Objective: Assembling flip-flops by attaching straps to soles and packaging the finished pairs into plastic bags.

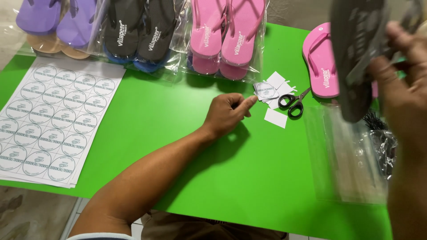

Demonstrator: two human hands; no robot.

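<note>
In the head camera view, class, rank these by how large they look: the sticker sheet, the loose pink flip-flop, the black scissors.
1. Sticker sheet, largest.
2. Loose pink flip-flop, partly hidden by the blurred sole in the right hand.
3. Black scissors, smallest.
They lie at similar distances, so the order seems safe.
</note>
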